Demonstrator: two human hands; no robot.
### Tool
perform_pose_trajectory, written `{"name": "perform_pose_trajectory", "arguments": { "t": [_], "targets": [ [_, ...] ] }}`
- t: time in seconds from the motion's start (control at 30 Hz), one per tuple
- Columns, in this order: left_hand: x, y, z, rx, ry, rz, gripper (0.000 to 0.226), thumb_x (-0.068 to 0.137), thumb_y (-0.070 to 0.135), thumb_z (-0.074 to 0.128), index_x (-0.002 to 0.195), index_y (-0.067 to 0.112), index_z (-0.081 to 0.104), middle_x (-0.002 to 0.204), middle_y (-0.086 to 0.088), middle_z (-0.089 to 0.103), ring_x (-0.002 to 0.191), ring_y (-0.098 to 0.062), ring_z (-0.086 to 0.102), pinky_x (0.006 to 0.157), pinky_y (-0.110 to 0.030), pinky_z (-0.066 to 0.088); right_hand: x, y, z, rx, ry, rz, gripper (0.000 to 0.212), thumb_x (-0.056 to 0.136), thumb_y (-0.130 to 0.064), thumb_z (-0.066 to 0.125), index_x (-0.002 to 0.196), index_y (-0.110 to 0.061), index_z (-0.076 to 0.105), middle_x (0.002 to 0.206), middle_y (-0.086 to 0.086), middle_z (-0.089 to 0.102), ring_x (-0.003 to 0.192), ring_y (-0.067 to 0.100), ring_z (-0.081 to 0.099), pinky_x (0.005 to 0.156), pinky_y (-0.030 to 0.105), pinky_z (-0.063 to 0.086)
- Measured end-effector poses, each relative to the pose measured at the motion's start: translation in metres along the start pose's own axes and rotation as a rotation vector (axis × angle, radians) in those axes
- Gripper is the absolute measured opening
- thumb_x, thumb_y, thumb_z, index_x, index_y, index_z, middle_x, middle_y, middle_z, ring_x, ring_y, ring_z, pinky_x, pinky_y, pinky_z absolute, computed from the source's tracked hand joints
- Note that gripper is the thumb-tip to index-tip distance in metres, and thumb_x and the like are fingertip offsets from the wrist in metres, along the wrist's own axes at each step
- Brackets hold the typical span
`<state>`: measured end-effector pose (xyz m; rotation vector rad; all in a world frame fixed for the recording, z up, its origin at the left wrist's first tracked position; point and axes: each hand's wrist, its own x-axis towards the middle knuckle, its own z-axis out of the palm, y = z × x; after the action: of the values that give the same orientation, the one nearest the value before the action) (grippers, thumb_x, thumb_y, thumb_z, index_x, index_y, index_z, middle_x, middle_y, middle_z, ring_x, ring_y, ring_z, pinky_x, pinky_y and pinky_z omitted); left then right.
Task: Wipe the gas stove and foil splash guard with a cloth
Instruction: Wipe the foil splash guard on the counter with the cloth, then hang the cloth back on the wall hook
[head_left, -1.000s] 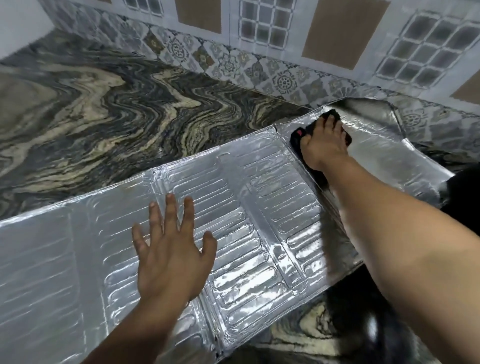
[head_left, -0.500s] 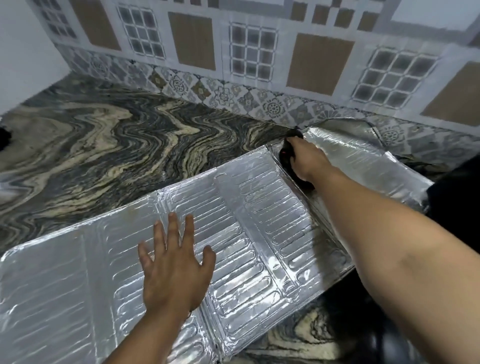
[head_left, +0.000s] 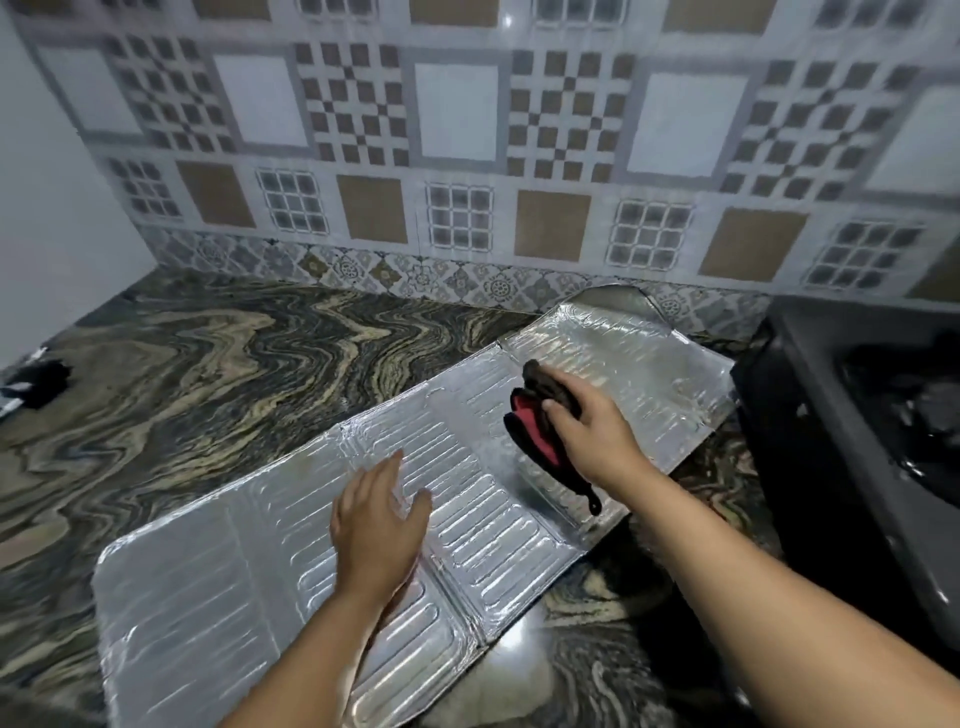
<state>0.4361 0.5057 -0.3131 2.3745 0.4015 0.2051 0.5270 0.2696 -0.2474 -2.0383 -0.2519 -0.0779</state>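
Crinkled silver foil is what your hands are working over: the splash guard (head_left: 270, 582) is lying flat across the middle of the frame, its hinged panels embossed with rows of rounded ridges and catching the light. Your left hand (head_left: 376, 525) is resting palm-down on the centre panel, fingers (head_left: 390, 470) spread loosely and gripping nothing. Your right hand (head_left: 592, 426) is sitting right of centre, its fingers curled around a bunched dark cloth (head_left: 540, 431) with a red inner fold, which is pressing on the foil near the crease between two panels; a thin tail of it is trailing toward the lower right. The counter (head_left: 208, 364) underneath is showing glossy swirled stone in black, grey and tan. At the right edge, the black gas stove (head_left: 841, 415) is sitting just beside the guard. A patterned tile wall (head_left: 467, 156) is filling the top.
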Motion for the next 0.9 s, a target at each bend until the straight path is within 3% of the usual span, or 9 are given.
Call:
{"name": "perform_pose_trajectory", "arguments": {
  "t": [0.07,0.17,0.23,0.3,0.4,0.5,0.6,0.77,0.9],
  "targets": [
    [-0.002,0.010,-0.012,-0.038,0.003,0.071,0.053,0.082,0.057,0.042,0.128,0.036,0.059,0.126,0.005,0.064,0.128,-0.023,0.048,0.108,-0.050,0.034,-0.025,-0.015,0.001,0.011,0.033,-0.032,0.043,0.095,-0.009,0.058,0.137,-0.019,0.055,0.134,-0.007,0.059,0.124,0.007,0.054,0.101,0.007,0.035],
    [-0.010,0.047,-0.034,-0.332,-0.129,0.165,0.030,0.092,0.044,0.060,0.118,0.032,0.067,0.112,0.012,0.069,0.108,-0.005,0.062,0.100,-0.037,0.048,-0.058,-0.034,0.005,0.048,0.087,-0.076,0.044,0.094,-0.008,0.059,0.137,-0.016,0.056,0.137,-0.004,0.058,0.129,0.007,0.052,0.113,0.028,0.036],
    [-0.021,0.074,-0.046,-0.512,-0.241,0.192,0.024,0.092,0.037,0.065,0.115,0.033,0.066,0.109,0.016,0.070,0.102,0.003,0.064,0.091,-0.023,0.050,-0.078,-0.048,0.008,0.099,0.134,-0.097,0.044,0.093,-0.011,0.059,0.136,-0.016,0.056,0.137,-0.003,0.059,0.129,0.007,0.052,0.113,0.035,0.037],
    [-0.035,0.093,-0.055,-0.691,-0.331,0.174,0.027,0.090,0.032,0.069,0.117,0.032,0.067,0.108,0.008,0.073,0.101,-0.003,0.067,0.083,-0.017,0.050,-0.096,-0.062,0.013,0.171,0.171,-0.101,0.046,0.091,-0.015,0.057,0.136,-0.022,0.055,0.136,-0.005,0.060,0.127,0.007,0.054,0.112,0.037,0.040],
    [-0.054,0.104,-0.063,-0.853,-0.362,0.141,0.034,0.087,0.017,0.073,0.118,0.030,0.068,0.104,0.000,0.074,0.098,-0.014,0.070,0.083,-0.030,0.057,-0.116,-0.077,0.019,0.267,0.200,-0.085,0.050,0.090,-0.013,0.057,0.135,-0.033,0.052,0.135,-0.007,0.060,0.125,0.009,0.056,0.110,0.039,0.042],
    [-0.067,0.112,-0.074,-0.924,-0.363,0.134,0.031,0.089,0.001,0.065,0.107,0.026,0.074,0.099,-0.009,0.073,0.091,-0.022,0.072,0.079,-0.038,0.060,-0.129,-0.084,0.022,0.316,0.226,-0.077,0.053,0.089,-0.012,0.057,0.135,-0.038,0.052,0.137,-0.004,0.059,0.126,0.012,0.056,0.111,0.045,0.041],
    [-0.073,0.119,-0.085,-0.915,-0.368,0.134,0.027,0.090,0.001,0.064,0.093,0.024,0.077,0.096,-0.009,0.073,0.085,-0.024,0.073,0.078,-0.040,0.060,-0.141,-0.093,0.022,0.357,0.240,-0.073,0.055,0.088,-0.008,0.057,0.130,-0.044,0.055,0.137,-0.005,0.059,0.127,0.010,0.055,0.111,0.044,0.042],
    [-0.077,0.125,-0.107,-0.904,-0.433,0.220,0.030,0.087,-0.007,0.059,0.086,0.018,0.075,0.095,-0.009,0.074,0.083,-0.016,0.071,0.074,-0.032,0.056,-0.153,-0.103,0.022,0.452,0.181,-0.072,0.047,0.090,-0.019,0.060,0.136,-0.032,0.054,0.134,-0.005,0.062,0.124,0.010,0.058,0.107,0.037,0.044],
    [-0.074,0.129,-0.122,-0.926,-0.485,0.264,0.039,0.086,-0.014,0.054,0.076,0.018,0.074,0.086,-0.005,0.074,0.078,-0.014,0.068,0.069,-0.026,0.054,-0.159,-0.113,0.017,0.552,0.123,-0.058,0.031,0.097,-0.007,0.056,0.121,-0.025,0.063,0.116,-0.013,0.070,0.105,0.001,0.065,0.083,0.017,0.051]
  ]
}}
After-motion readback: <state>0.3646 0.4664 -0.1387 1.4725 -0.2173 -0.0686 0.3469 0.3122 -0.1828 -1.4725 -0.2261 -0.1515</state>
